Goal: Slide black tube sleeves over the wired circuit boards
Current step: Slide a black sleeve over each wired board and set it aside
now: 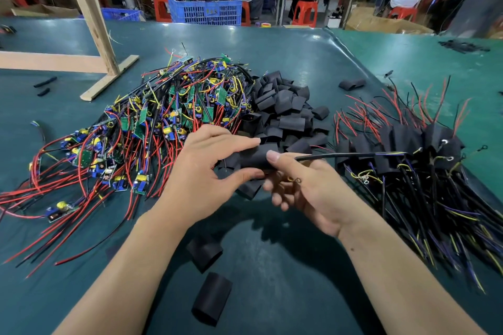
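A black tube sleeve (254,158) is held in mid-air between both hands above the green table. My left hand (206,171) pinches its left end between thumb and fingers. My right hand (304,185) grips its right end, where a black cable (340,155) with yellow and purple leads runs out to the right. The board inside the sleeve is hidden. A heap of bare wired circuit boards (163,117) lies to the left. Loose black sleeves (283,109) are piled in the middle.
Sleeved boards with red and black wires (413,149) are stacked at the right. Two loose sleeves (212,296) lie near the front edge. A wooden frame (89,16) stands at the back left. A blue crate (206,8) and seated people are beyond the table.
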A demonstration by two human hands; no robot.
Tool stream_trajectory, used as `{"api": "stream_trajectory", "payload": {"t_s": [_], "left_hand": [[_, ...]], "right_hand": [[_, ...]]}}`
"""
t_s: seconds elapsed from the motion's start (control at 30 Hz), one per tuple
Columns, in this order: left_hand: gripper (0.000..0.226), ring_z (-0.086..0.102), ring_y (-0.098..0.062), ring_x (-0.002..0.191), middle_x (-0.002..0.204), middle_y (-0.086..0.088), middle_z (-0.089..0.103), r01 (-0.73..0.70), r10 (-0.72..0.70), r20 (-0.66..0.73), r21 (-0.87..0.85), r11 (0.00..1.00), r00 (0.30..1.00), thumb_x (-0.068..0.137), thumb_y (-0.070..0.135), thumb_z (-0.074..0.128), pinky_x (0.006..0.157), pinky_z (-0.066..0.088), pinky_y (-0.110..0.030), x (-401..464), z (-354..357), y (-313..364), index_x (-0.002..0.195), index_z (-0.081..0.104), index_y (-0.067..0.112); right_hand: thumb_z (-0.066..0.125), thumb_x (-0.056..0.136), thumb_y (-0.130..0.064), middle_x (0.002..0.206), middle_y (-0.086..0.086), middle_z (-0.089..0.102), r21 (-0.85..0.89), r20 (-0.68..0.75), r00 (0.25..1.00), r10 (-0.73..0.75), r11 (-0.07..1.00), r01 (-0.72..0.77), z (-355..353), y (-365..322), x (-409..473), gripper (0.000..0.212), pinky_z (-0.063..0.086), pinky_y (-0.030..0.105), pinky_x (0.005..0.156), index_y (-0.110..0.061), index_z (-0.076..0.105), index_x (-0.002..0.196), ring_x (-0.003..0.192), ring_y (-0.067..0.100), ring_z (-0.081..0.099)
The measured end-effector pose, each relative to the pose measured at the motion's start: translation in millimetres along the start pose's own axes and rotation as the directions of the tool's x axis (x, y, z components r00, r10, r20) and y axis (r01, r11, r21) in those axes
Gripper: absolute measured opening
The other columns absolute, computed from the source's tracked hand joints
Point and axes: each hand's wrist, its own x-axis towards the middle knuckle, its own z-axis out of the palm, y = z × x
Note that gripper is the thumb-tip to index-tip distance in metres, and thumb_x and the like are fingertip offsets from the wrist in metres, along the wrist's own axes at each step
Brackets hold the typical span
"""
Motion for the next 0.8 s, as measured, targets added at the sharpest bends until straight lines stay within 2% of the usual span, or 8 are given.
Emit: {"api": "stream_trajectory", "payload": {"t_s": [0.13, 0.27, 0.33, 0.43, 0.53, 0.67, 0.73, 0.8], "left_hand": [[0.044, 0.05, -0.019, 0.11, 0.113, 0.007, 0.065, -0.02, 0.049, -0.219, 0.13, 0.991, 0.975, 0.083, 0.032, 0.077, 0.098, 0.043, -0.048, 2, -2, -3, 0.12, 0.068, 0.01], [0.03, 0.048, -0.016, 0.101, 0.104, 0.006, 0.067, -0.007, 0.038, -0.318, 0.1, 0.995, 0.947, 0.092, 0.023, 0.066, 0.098, 0.038, -0.028, 1, -2, -5, 0.117, 0.066, 0.008], [0.028, 0.049, -0.017, 0.098, 0.101, 0.005, 0.068, -0.002, 0.03, -0.293, 0.095, 0.995, 0.956, 0.092, 0.02, 0.065, 0.096, 0.036, -0.024, 1, 0, -5, 0.118, 0.066, 0.008], [0.028, 0.052, -0.02, 0.097, 0.099, 0.008, 0.068, 0.017, -0.001, -0.258, 0.063, 0.998, 0.966, 0.093, 0.022, 0.063, 0.095, 0.037, -0.023, 1, 1, -4, 0.118, 0.066, 0.01], [0.027, 0.055, -0.023, 0.096, 0.098, 0.013, 0.065, 0.014, -0.003, -0.251, 0.042, 0.999, 0.968, 0.095, 0.021, 0.06, 0.092, 0.04, -0.023, 0, 0, -3, 0.118, 0.066, 0.009], [0.027, 0.055, -0.023, 0.095, 0.097, 0.012, 0.066, 0.012, -0.003, -0.25, 0.038, 0.999, 0.968, 0.095, 0.021, 0.06, 0.089, 0.041, -0.025, 1, 0, -3, 0.118, 0.066, 0.009], [0.027, 0.055, -0.023, 0.095, 0.097, 0.016, 0.064, 0.016, -0.005, -0.246, 0.045, 0.999, 0.969, 0.095, 0.021, 0.061, 0.089, 0.04, -0.022, 0, 0, -4, 0.119, 0.066, 0.009], [0.027, 0.054, -0.021, 0.095, 0.097, 0.017, 0.063, 0.022, -0.01, -0.238, 0.047, 0.999, 0.971, 0.094, 0.02, 0.061, 0.09, 0.039, -0.02, 0, 0, -4, 0.118, 0.066, 0.01]], "right_hand": [[0.062, 0.094, -0.028, 0.061, 0.003, 0.065, 0.117, -0.298, 0.947, -0.123, 0.98, 0.164, -5, -9, 3, 0.023, 0.04, 0.019, 0.039, -0.013, 0.07, 0.078, 0.044, 0.013, 0.053], [0.058, 0.096, -0.037, 0.051, -0.005, 0.057, 0.309, -0.643, 0.761, -0.081, 0.882, 0.356, -22, -18, 6, 0.031, 0.036, 0.015, 0.038, -0.014, 0.063, 0.075, 0.039, 0.007, 0.046], [0.054, 0.098, -0.043, 0.05, -0.006, 0.053, 0.406, -0.704, 0.71, 0.02, 0.832, 0.378, -29, -17, 6, 0.035, 0.033, 0.015, 0.038, -0.019, 0.056, 0.073, 0.04, 0.008, 0.042], [0.043, 0.098, -0.058, 0.064, 0.0, 0.056, 0.596, -0.684, 0.712, 0.156, 0.683, 0.423, -39, -15, 4, 0.044, 0.033, 0.014, 0.04, -0.018, 0.049, 0.08, 0.041, 0.011, 0.043], [0.033, 0.094, -0.07, 0.085, 0.007, 0.066, 0.67, -0.659, 0.741, 0.129, 0.547, 0.501, -45, -14, -1, 0.06, 0.038, 0.016, 0.047, -0.012, 0.051, 0.094, 0.048, 0.018, 0.054], [0.039, 0.088, -0.074, 0.118, 0.008, 0.064, 0.583, -0.635, 0.768, -0.082, 0.602, 0.546, -38, -16, -1, 0.078, 0.045, 0.023, 0.054, -0.008, 0.045, 0.13, 0.071, 0.023, 0.068], [0.056, 0.092, -0.053, 0.119, 0.004, 0.06, 0.484, -0.664, 0.74, -0.106, 0.693, 0.534, -33, -18, 2, 0.062, 0.046, 0.022, 0.053, -0.011, 0.044, 0.136, 0.073, 0.019, 0.07], [0.063, 0.093, -0.024, 0.109, 0.001, 0.059, 0.396, -0.694, 0.718, -0.054, 0.805, 0.443, -30, -15, 6, 0.038, 0.046, 0.019, 0.048, -0.013, 0.051, 0.127, 0.065, 0.014, 0.069]]}}
